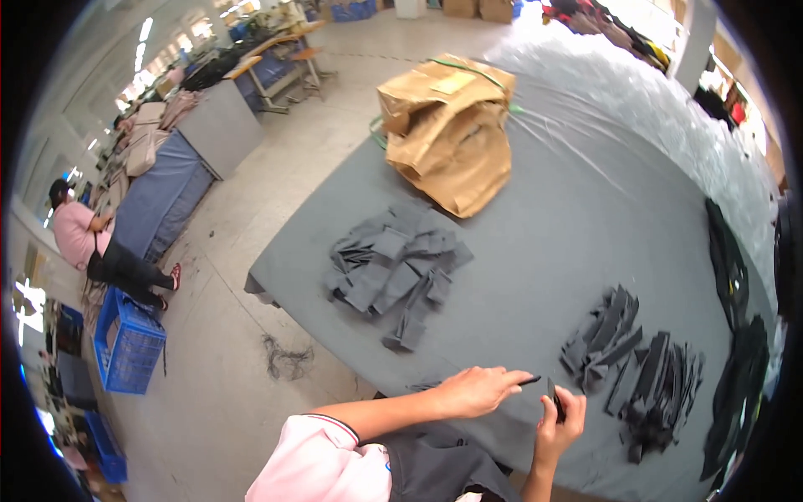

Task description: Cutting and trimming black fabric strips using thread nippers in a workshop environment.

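Observation:
My left hand (481,391) reaches over the near edge of the grey-covered table, pinching a small dark piece (529,380) at its fingertips; it looks like cloth. Just to the right, my right hand (562,422) is closed around another dark piece (552,390) with a narrow upright tip, its exact kind unclear. A small gap separates the two pieces. Beyond my left hand lies a loose heap of dark grey fabric pieces (393,263). Right of my right hand are two piles of dark strips, one farther off (600,335) and one nearer (657,389).
A crumpled brown paper sack (456,142) stands on the far part of the table (585,226). Clear plastic sheeting (619,92) and black garments (736,376) line the right side. On the left floor are a blue crate (132,343) and a person in pink (79,230).

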`<state>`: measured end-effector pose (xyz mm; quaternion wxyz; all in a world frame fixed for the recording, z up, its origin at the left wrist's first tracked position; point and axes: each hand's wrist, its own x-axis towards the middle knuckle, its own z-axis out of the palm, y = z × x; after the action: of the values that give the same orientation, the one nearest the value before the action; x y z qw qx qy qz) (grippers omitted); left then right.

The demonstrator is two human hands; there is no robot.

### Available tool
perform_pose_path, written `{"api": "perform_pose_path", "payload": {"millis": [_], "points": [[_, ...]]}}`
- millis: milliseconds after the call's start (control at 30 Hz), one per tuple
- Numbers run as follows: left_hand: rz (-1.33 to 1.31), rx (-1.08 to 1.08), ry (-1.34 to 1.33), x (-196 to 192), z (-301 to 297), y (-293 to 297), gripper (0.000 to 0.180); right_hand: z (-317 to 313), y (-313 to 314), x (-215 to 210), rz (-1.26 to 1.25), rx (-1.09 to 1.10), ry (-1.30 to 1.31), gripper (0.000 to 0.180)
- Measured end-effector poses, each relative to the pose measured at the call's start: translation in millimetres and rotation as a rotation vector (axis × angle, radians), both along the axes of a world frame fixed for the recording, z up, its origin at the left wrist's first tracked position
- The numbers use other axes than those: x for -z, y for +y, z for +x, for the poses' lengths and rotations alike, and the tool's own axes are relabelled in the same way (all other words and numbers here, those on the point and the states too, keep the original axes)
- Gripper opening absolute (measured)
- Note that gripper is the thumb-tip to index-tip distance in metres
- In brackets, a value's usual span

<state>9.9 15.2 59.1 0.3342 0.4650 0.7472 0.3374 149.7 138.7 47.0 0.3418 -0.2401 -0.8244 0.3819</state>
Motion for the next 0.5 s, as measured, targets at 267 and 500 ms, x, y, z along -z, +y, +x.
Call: {"api": "perform_pose_path", "payload": {"millis": [267, 500], "points": [[0.001, -0.008, -0.652, 0.1, -5.4, -7.4, 0.043, -9.9, -9.1, 0.3, -0.397, -0.022, 0.103, 0.017], [0.033, -0.083, -0.628, 7.7, -0.4, -15.5, 0.043, -13.0, 7.4, 11.7, -0.581, -0.041, 0.147, 0.020]]}}
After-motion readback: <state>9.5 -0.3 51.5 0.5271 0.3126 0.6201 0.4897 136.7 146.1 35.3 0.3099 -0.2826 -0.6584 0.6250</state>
